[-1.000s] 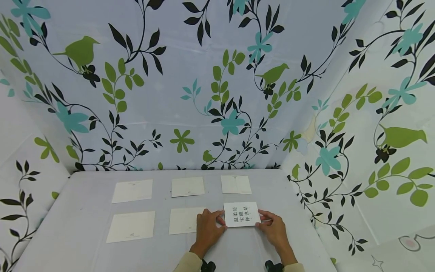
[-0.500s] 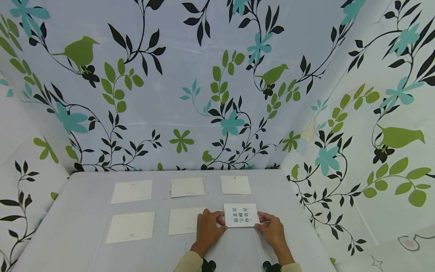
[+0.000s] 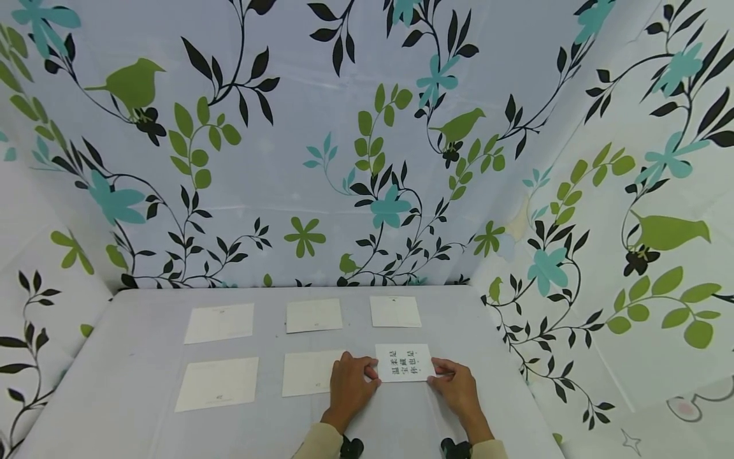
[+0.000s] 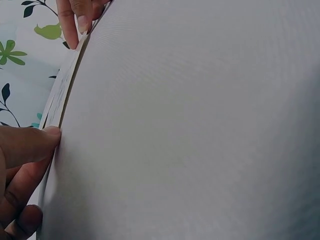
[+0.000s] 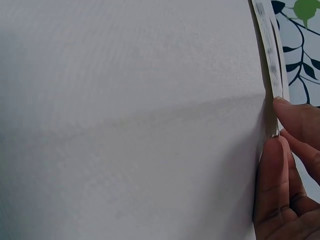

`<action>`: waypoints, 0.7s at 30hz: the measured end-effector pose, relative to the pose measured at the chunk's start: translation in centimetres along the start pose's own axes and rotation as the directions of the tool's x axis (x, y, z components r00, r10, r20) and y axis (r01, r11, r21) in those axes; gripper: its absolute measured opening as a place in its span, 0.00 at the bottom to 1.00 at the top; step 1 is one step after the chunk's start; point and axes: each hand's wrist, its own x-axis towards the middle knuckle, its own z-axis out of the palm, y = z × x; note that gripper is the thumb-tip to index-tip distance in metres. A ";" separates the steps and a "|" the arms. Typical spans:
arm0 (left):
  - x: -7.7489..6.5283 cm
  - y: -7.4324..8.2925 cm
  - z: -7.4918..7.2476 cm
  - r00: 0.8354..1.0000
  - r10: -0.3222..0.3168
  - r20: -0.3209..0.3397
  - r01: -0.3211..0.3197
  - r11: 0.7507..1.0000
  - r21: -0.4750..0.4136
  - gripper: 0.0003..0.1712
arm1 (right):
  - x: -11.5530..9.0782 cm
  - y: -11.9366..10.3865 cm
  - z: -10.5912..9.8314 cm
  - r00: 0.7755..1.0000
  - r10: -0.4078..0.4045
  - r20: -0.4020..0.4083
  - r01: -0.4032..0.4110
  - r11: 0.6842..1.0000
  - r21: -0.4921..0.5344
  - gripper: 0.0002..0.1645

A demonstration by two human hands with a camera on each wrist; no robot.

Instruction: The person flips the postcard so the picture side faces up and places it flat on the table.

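Note:
A white card (image 3: 404,363) printed with rows of dark characters is held level, close over the table at the near right. My left hand (image 3: 351,386) pinches its left edge near the front corner; in the left wrist view the thumb (image 4: 50,135) lies at that corner. At the opposite edge, my right hand (image 3: 460,387) grips the card between thumb and fingers. The right wrist view shows the card (image 5: 270,50) nearly edge-on, the right thumb (image 5: 300,120) at its upper face. My left hand partly covers a blank cream card (image 3: 304,374) beside it.
Behind lies a row of three cream cards, left (image 3: 219,323), middle (image 3: 313,315) and right (image 3: 395,312). Another cream card (image 3: 218,384) lies at the front left. Patterned cloth (image 3: 344,159) hangs at the back and sides of the white table (image 3: 137,395).
The far edge of the printed card has dipped slightly. Both hands keep their hold at nearly the same place, and the head view has shifted a little.

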 end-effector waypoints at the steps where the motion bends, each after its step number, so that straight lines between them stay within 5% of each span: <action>1: 0.0 0.0 0.0 1.000 0.000 0.000 0.000 1.000 0.002 0.17 | 0.0 0.0 0.0 1.000 -0.001 -0.004 0.001 1.000 0.001 0.28; 12: -0.5 -0.3 -1.2 1.000 0.009 0.017 -0.008 1.000 -0.010 0.19 | -0.3 0.0 0.3 0.998 0.048 -0.035 -0.047 0.998 0.030 0.27; 21: -1.7 -1.7 -4.0 0.998 0.011 -0.057 -0.015 0.997 -0.075 0.24 | -0.4 0.1 0.5 0.996 0.070 -0.048 -0.067 0.996 0.061 0.28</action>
